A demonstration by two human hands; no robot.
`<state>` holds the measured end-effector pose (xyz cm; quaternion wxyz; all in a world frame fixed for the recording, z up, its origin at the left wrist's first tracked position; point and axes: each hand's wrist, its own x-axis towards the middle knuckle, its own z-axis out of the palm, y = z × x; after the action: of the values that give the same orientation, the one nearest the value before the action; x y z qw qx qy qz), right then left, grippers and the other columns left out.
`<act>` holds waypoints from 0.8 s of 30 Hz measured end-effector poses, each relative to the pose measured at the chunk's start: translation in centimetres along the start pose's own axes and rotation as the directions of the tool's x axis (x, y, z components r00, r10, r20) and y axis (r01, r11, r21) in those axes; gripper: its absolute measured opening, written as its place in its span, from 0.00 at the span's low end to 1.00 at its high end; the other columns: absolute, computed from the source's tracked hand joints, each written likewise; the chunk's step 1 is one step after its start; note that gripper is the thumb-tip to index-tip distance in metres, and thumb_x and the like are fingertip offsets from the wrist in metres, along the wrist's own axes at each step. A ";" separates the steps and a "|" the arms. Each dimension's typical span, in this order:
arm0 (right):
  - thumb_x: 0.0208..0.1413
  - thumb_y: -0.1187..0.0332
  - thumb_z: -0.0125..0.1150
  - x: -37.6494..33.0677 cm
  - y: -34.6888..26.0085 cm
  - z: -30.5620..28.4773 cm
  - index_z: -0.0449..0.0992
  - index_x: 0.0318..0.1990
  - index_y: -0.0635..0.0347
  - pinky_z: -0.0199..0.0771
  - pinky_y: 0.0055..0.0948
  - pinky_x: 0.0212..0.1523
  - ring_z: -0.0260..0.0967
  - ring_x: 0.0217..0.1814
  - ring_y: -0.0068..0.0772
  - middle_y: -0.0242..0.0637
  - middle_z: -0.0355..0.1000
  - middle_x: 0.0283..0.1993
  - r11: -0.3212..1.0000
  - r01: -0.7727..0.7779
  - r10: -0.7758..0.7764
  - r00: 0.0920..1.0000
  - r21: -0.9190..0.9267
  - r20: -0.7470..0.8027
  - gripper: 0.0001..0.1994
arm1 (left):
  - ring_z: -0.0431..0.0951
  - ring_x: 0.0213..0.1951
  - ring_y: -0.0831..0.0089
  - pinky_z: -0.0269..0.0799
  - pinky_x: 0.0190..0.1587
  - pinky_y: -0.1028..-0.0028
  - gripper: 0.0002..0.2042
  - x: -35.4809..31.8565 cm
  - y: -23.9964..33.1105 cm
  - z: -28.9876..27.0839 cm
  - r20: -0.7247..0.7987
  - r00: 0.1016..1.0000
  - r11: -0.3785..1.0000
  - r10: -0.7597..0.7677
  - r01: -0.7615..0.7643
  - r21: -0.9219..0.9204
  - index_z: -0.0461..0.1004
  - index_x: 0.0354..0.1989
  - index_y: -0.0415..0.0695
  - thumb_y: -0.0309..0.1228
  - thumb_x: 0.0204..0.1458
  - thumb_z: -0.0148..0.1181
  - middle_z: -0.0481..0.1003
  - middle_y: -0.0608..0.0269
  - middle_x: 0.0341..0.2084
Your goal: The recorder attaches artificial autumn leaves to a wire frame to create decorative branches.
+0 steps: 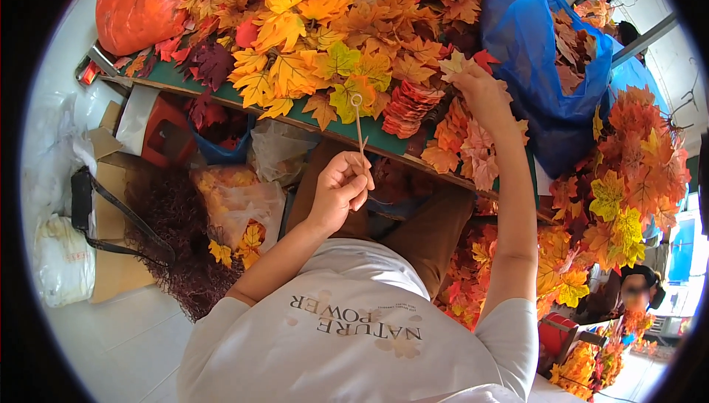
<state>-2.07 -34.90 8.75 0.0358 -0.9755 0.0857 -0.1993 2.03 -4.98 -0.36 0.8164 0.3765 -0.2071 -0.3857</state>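
Surface (377, 134) shows a narrow bare green strip along its front edge, rest heaped with lobed leaves (288, 41), far edge out of view. Left hand (341, 190) in open air before the surface, pinching a thin, loop-ended stick (360, 126). Right hand (481, 96) over the surface's right part, fingertips at a pale leaf (449, 68), can't tell if pinching; crinkly blue bag (521, 41) at the surface's right end

Dk caps lettering (353, 316) + sm. print (390, 306) on white tee (325, 362), tiny illeg. red print (77, 257) on plastic pkg (63, 277)
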 end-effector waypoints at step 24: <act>0.54 0.72 0.53 2.8 3.0 -1.9 0.75 0.38 0.66 0.70 0.31 0.34 0.71 0.34 0.37 0.44 0.72 0.31 0.977 0.026 -0.022 1.000 0.213 -0.022 0.08 | 0.61 0.14 0.82 0.52 0.14 0.85 0.05 1.9 0.2 4.4 -0.119 0.985 0.992 0.126 -0.129 -0.011 0.64 0.39 0.40 0.21 0.55 0.51 0.69 0.61 0.24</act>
<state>-0.76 -38.45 11.29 0.1371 -0.9650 0.0526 -0.2172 0.47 -8.42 2.65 0.8537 0.3769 -0.1787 -0.3117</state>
